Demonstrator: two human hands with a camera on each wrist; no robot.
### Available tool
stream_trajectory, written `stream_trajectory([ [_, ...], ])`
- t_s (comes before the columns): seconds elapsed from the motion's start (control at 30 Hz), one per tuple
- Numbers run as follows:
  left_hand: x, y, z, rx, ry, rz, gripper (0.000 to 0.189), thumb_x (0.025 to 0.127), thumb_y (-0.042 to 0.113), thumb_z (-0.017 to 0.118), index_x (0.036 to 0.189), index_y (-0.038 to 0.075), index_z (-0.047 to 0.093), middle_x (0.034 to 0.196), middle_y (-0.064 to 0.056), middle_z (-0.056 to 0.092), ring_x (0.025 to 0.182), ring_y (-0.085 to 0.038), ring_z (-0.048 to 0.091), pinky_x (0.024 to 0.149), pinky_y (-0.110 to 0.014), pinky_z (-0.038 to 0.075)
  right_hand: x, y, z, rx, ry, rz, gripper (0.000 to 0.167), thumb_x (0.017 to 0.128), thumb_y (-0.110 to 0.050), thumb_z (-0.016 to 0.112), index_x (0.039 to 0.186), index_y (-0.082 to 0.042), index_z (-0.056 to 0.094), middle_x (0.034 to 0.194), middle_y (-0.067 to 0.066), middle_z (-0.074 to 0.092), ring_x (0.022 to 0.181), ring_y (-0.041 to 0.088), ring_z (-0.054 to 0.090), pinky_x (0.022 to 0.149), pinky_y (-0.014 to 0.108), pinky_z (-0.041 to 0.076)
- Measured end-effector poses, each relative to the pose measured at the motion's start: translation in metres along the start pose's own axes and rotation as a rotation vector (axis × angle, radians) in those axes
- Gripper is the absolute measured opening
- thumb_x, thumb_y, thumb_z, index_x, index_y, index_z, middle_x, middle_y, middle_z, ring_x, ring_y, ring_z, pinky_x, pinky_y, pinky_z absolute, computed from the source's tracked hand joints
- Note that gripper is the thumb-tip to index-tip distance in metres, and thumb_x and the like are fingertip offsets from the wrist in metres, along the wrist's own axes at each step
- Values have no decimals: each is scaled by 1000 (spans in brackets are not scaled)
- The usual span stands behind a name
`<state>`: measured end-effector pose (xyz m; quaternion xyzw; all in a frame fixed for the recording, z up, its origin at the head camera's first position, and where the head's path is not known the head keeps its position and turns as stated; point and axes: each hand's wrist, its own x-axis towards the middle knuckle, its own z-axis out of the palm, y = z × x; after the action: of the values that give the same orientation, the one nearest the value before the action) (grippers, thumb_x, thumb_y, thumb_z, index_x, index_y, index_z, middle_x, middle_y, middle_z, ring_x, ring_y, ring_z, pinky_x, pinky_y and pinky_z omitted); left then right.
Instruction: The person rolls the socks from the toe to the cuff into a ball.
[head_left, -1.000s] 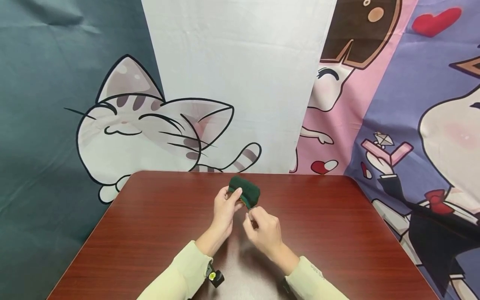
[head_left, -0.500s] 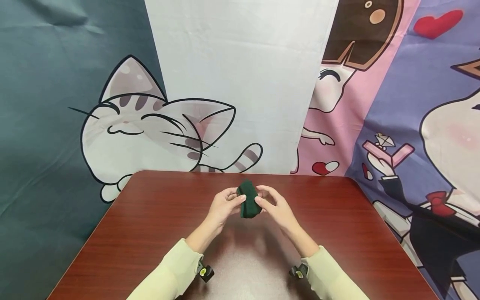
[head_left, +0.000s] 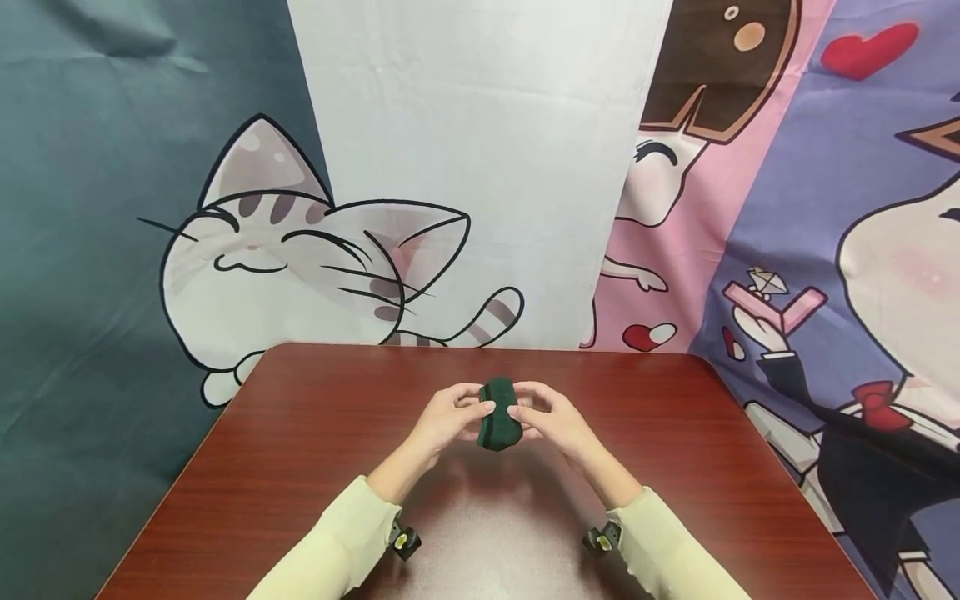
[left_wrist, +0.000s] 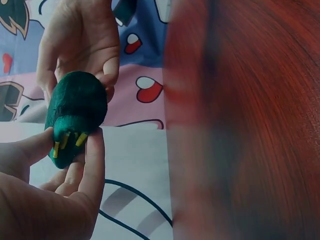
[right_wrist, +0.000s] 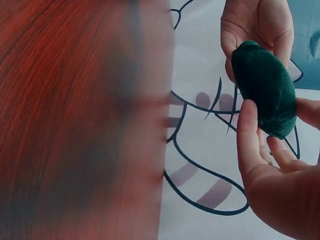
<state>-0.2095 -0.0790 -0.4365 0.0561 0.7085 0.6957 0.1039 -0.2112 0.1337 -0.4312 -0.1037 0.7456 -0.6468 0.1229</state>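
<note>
Between both hands is a small, rounded, dark green velvety object (head_left: pixel 501 417), its exact kind not clear. In the left wrist view its end (left_wrist: pixel 80 107) shows a folded ridge with several short yellow strips below it. The left hand (head_left: pixel 448 418) pinches its left side, thumb on the near face and fingers behind. From the other side the right hand (head_left: pixel 551 421) grips it the same way, its thumb opposite the left one. In the right wrist view a smooth, bulging green side (right_wrist: pixel 265 90) is seen. The object is held up over the table.
A reddish-brown wooden table (head_left: pixel 300 467) spreads under the hands. Behind it hangs a cloth backdrop (head_left: pixel 480 167) printed with a cartoon cat and cartoon figures. A small black device (head_left: pixel 406 542) is strapped at the left wrist.
The right hand has moved from the object's lower corner up to its right side. The green object has turned more upright and come slightly lower, with both hands now on it.
</note>
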Motion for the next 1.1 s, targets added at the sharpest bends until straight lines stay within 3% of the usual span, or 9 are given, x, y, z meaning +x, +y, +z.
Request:
stream_trajectory([
  [0.17, 1, -5, 1, 10, 11, -4, 42, 94, 18, 73, 129, -3, 62, 113, -18, 72, 85, -21, 72, 72, -40, 62, 0, 2, 1, -9, 10, 25, 48, 92, -22, 74, 132, -2, 57, 106, 14, 65, 85, 21, 69, 83, 48, 59],
  [0.4, 2, -14, 1, 33, 30, -5, 41, 93, 15, 73, 126, -6, 61, 112, -19, 71, 85, -25, 73, 73, -39, 62, 2, 7, 3, -65, 21, 57, 42, 92, -22, 75, 123, 2, 59, 99, 11, 64, 82, 19, 68, 80, 44, 60],
  [0.77, 2, -18, 1, 88, 13, -20, 37, 97, 11, 69, 127, -8, 61, 113, -20, 70, 88, -27, 73, 74, -39, 62, 1, 14, 3, -51, -18, 93, 49, 93, -22, 74, 131, 4, 58, 114, 17, 69, 88, 21, 71, 88, 54, 56],
  [1.1, 4, -30, 0, 105, -10, -42, 41, 96, 15, 71, 128, -7, 60, 113, -18, 70, 91, -23, 72, 73, -38, 62, 3, 25, 3, -60, -37, 122, 50, 92, -23, 74, 131, 4, 59, 115, 16, 70, 89, 22, 72, 79, 38, 61],
])
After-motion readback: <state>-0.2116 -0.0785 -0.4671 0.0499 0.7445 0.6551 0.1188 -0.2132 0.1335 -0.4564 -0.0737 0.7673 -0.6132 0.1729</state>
